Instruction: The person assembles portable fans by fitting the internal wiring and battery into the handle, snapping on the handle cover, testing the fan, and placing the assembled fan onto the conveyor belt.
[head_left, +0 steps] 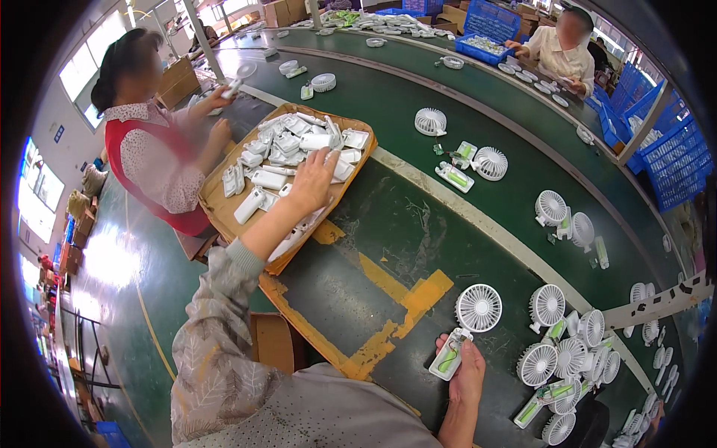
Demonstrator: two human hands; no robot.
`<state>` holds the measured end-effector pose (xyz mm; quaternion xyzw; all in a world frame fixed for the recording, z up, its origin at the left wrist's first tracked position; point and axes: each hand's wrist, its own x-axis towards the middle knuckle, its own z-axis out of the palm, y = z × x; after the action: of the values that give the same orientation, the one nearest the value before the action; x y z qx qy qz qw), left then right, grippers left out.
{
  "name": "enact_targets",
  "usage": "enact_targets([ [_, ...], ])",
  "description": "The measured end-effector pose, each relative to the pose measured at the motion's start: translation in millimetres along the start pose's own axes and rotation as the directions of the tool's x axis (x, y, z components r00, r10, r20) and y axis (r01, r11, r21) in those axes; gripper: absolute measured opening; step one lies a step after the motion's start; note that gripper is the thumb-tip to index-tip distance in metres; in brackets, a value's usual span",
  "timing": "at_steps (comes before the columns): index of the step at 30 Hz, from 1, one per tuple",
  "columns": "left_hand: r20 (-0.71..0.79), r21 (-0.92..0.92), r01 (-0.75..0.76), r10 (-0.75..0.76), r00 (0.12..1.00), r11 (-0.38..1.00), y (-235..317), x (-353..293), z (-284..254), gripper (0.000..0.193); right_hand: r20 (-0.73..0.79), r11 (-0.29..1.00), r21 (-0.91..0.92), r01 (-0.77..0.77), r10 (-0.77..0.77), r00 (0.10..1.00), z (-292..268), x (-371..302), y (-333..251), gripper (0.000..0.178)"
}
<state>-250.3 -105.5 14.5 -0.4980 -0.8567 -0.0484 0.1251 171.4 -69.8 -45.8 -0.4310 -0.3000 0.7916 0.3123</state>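
My left hand (312, 181) reaches over a cardboard box (351, 123) of white plastic handle covers (280, 140). Its fingers are stretched out and rest on the covers. In my right hand (468, 371) is a small white handheld fan (479, 308), gripped by its handle. The handle lies open on its upper side, showing a green battery (448, 362) and thin wires inside. The fan's round grille points away from me, above the work surface.
Several white fans (538, 364) with exposed green batteries are heaped to my right. More fans (491, 163) lie along the green conveyor belt (388, 82). One co-worker (153, 142) sits at the left, another (562, 48) across the belt beside blue crates (676, 160). Yellow tape (403, 302) marks the table.
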Motion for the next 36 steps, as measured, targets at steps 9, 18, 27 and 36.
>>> enact_targets([
  [9,0.245,0.161,0.044,-0.084,0.966,0.986,-27,54,23,0.082,0.012,1.0,-0.01,-0.029,0.029,0.999,-3,-1,-1,0.032],
  [18,-0.137,-0.1,0.172,-0.184,0.973,0.98,-75,33,49,0.033,0.042,1.0,-0.007,-0.026,0.026,0.999,-4,-1,-2,0.032],
  [27,0.27,-0.963,0.267,-0.096,0.958,-0.046,52,-32,-22,0.05,0.083,0.998,0.035,-0.046,0.043,0.996,-6,2,-4,0.032],
  [36,0.674,-0.677,0.588,-0.054,0.737,-0.443,120,-95,9,0.039,0.08,0.997,0.076,-0.028,0.022,0.997,-8,-2,0,0.031],
])
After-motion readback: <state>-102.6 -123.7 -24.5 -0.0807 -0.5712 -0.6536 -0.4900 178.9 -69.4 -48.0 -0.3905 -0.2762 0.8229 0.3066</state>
